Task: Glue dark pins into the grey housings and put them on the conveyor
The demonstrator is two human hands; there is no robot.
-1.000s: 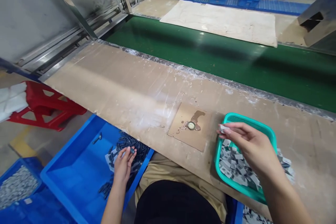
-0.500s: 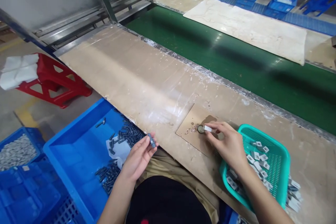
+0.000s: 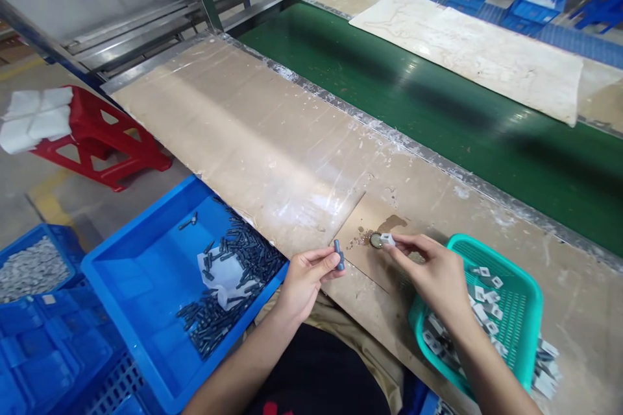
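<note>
My left hand (image 3: 306,279) pinches a small dark blue-grey stepped pin (image 3: 339,255) upright between thumb and fingers, over the near edge of the bench. In my right hand (image 3: 433,272) is a small white-grey block (image 3: 387,240) with a square hole in its end. The block is beside a small round dish (image 3: 376,240) of brownish liquid, and I cannot tell whether they touch. The dish stands on a wet-stained piece of brown board (image 3: 353,224). More pins (image 3: 209,324) lie in a blue tray (image 3: 131,298) at the left, some on white paper.
A green basket (image 3: 528,331) with several white-grey blocks stands right, with loose blocks (image 3: 546,376) beside it. A green conveyor belt (image 3: 331,55) runs behind the bench (image 3: 233,117). A red stool (image 3: 107,142) and a blue bin of pale pieces (image 3: 32,272) are at the left.
My left hand has moved right with the pin, from beside the blue tray toward the dish, and the pin is now more upright. My right hand stays near the dish; the block has turned slightly.
</note>
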